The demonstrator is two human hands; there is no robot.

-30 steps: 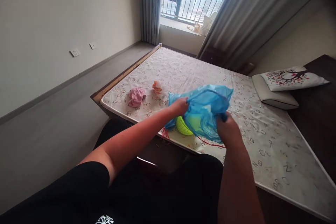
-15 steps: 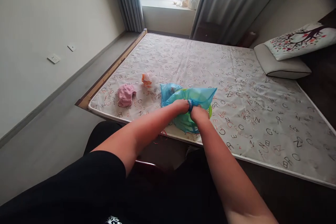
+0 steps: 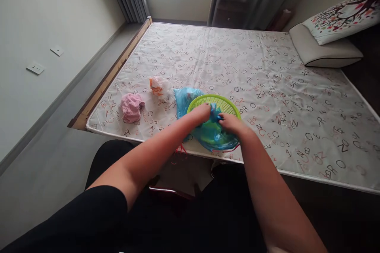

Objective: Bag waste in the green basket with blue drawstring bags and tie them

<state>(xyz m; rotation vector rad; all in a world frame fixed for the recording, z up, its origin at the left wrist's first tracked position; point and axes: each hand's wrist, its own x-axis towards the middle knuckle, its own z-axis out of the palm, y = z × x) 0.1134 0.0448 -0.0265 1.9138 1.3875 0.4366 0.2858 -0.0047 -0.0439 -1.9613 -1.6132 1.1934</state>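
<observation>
At the near edge of the mattress (image 3: 267,67), both hands work at a green plastic basket (image 3: 221,104) that sits on the letter-printed cover. A blue plastic bag (image 3: 212,132) is bunched inside and over the basket, with a loose flap spilling out past the rim toward ten o'clock. The left hand (image 3: 200,112) has its fingers curled over the basket's rim at nine o'clock, pinching a fold of the bag there. The right hand (image 3: 233,123) lies at about four o'clock of the basket, fingers closed on the film and pressing it down into the bowl.

Judging by this, the step in hand is fitting the bag into the basket as a liner. To do it well, one hand should pin the film at the rim while the other smooths it toward the bottom, so trapped air escapes and the film does not spring back. The rim wants working round in small bites, keeping an even overhang; the flap at ten o'clock looks like the slack to take up. The basket is light and close to the mattress edge, so downward pressure is safer than a sideways tug.

Off at nine o'clock from the basket lie a pink crumpled cloth (image 3: 131,106) and, near it, an orange-and-white wad (image 3: 157,85). Two pillows (image 3: 326,43) rest at two o'clock.
</observation>
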